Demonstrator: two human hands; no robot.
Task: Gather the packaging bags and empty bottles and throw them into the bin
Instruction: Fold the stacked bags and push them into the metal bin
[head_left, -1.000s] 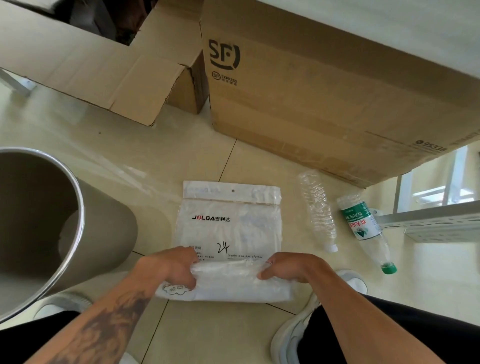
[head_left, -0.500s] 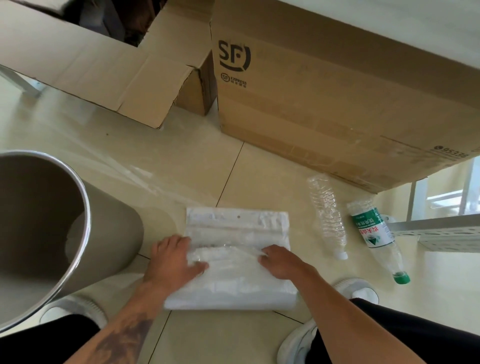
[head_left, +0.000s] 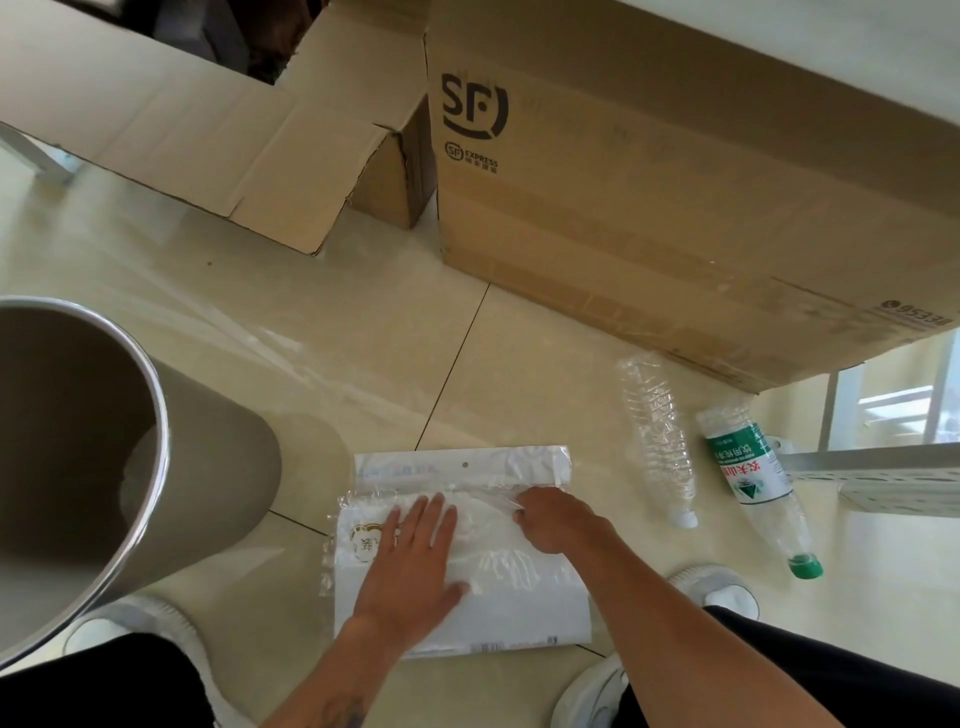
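Note:
White and clear packaging bags (head_left: 511, 608) lie folded over on the tiled floor in front of me. My left hand (head_left: 415, 561) rests flat on the fold, fingers spread. My right hand (head_left: 558, 519) pinches the bag's folded edge on the right. A crumpled clear empty bottle (head_left: 657, 441) and a bottle with a green label and green cap (head_left: 748, 483) lie on the floor to the right of the bags. The grey bin (head_left: 156, 415) with a metal rim stands at the left, open.
A large SF Express cardboard box (head_left: 649, 182) stands behind the bottles, and an open box (head_left: 218, 130) with flaps is at the back left. A metal frame (head_left: 883, 467) lies at the far right. My white shoes flank the bags.
The near edge of the bags has been folded away from me over the rest. My left hand went from gripping the edge to pressing flat on the fold.

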